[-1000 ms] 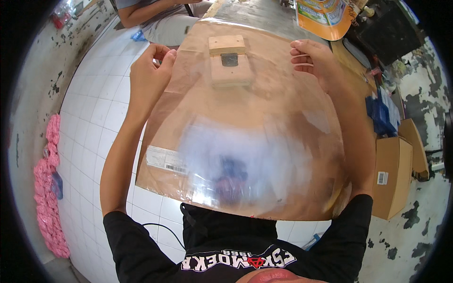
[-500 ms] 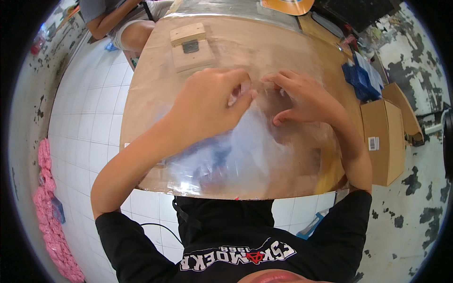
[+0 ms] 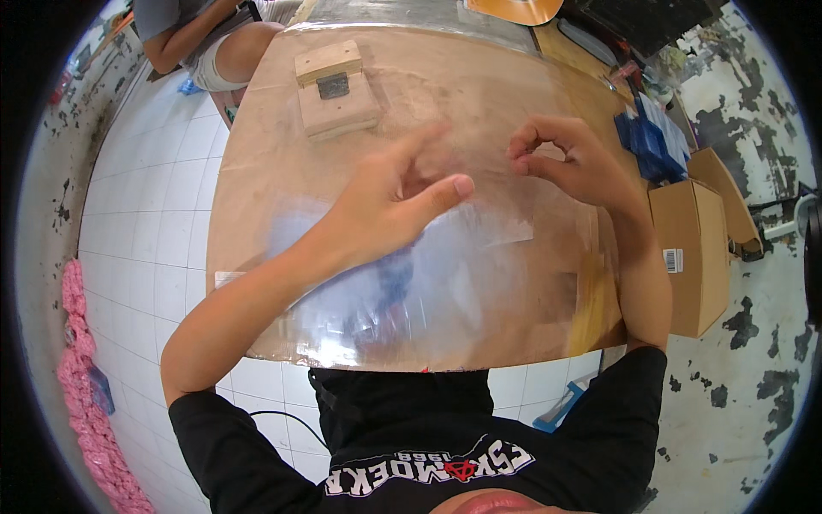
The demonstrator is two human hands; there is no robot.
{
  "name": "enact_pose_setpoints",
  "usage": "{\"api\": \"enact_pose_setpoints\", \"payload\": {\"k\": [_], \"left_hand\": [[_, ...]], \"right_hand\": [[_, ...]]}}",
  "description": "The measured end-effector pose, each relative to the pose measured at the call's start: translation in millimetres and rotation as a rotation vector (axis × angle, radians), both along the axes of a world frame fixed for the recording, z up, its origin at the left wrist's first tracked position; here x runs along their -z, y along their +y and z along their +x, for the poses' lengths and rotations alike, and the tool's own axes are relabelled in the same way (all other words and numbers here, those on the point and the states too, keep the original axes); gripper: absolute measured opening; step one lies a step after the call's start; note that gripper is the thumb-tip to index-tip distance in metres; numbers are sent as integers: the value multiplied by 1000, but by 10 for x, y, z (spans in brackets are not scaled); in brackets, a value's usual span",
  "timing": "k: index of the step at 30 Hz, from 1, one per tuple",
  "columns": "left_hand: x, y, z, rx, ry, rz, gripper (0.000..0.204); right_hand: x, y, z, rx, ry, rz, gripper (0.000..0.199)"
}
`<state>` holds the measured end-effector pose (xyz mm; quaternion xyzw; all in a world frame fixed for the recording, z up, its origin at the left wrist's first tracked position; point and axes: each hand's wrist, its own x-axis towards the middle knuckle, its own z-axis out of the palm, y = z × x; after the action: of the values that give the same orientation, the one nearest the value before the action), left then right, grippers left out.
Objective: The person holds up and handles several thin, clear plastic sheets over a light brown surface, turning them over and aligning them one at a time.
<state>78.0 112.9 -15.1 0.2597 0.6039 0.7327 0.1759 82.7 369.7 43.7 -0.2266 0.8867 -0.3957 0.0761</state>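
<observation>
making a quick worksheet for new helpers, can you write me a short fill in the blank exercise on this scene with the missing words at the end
1. Of the left hand and the right hand, the one nearer the wooden block is the ____ hand.
2. The long bundle at the far left of the picture is ____ in colour.
3. The box at the right is made of brown ____.
4. The person's shirt is mostly ____.

Missing words: left; pink; cardboard; black
</observation>
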Motion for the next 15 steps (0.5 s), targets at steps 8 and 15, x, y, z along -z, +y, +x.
{"api": "enact_pose_setpoints", "payload": {"k": [8,15], "left_hand": [[-59,-26,42,107,-15,-76,36],[-67,-27,140,34,135,-98,39]], "right_hand": [[80,-512,231,123,757,187,41],[268,-691,289,130,902,265,50]]}}
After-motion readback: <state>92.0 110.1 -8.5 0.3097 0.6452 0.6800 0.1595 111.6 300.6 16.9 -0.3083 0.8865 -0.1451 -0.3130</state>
